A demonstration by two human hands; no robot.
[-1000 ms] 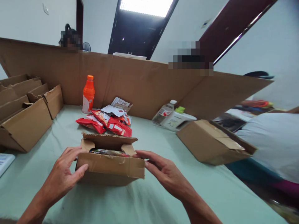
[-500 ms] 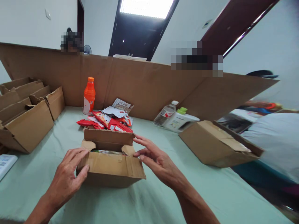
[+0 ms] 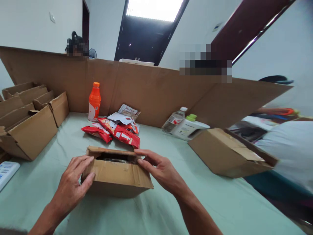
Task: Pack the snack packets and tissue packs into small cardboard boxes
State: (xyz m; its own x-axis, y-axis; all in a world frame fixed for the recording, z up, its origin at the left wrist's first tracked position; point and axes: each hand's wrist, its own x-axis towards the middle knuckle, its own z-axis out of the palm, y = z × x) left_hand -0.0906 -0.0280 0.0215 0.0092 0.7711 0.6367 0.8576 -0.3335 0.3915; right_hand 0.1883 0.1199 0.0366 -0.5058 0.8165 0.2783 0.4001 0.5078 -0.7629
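Note:
A small brown cardboard box [image 3: 114,189] sits on the cloth in front of me, its lid flap [image 3: 111,150] tilted over the opening. Through the narrow gap, shiny packets [image 3: 117,160] show only in part. My left hand [image 3: 73,179] grips the box's left end, thumb on the front and fingers on top. At the right end, my right hand [image 3: 160,168] has its fingers on the flap's corner and the box edge. Just behind the box lies a pile of red snack packets [image 3: 127,136] with some white ones.
An orange bottle [image 3: 94,102] stands by the tall cardboard panel [image 3: 146,94]. A clear bottle [image 3: 174,119] and a white jug [image 3: 189,129] lean there. Open cardboard boxes [image 3: 36,133] stand left; another box [image 3: 227,153] lies right. A white object [image 3: 8,173] rests at the left edge.
The lid flap has swung down toward me over the opening. My right hand has moved with it, while my left hand stays on the box's left end.

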